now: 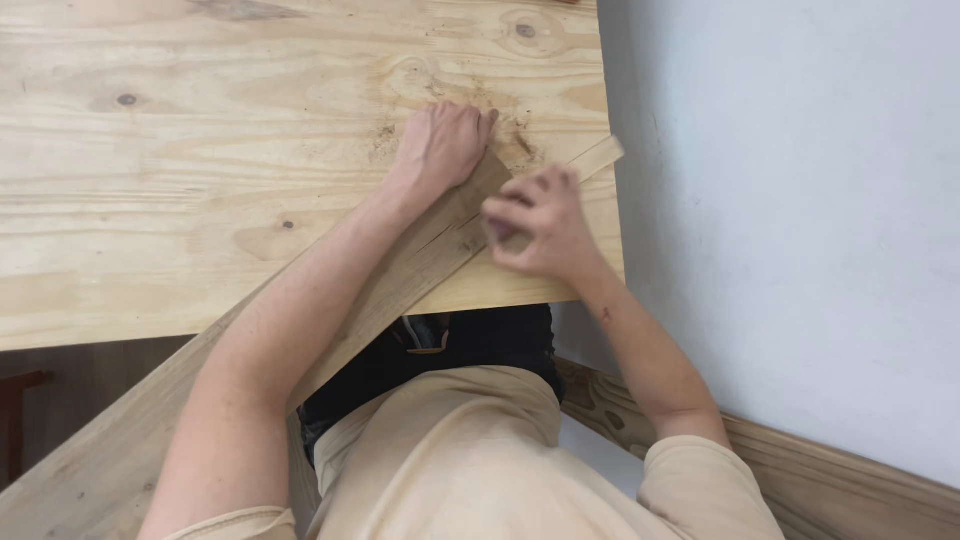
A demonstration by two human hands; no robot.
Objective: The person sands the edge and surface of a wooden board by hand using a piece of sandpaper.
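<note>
A long narrow wooden plank (440, 250) lies slantwise across the near right corner of a pale plywood sheet (200, 150), its far end reaching the sheet's right edge. My left hand (442, 145) presses flat on the plank's upper part, fingers curled against the plywood. My right hand (540, 225) is blurred just to the right, fingers curled over the plank's near edge; whether it grips something small I cannot tell.
A light grey wall (800, 200) runs along the right side of the plywood. A wooden board (850, 480) lies along the wall's base at the lower right. My beige shirt and dark trousers fill the bottom middle.
</note>
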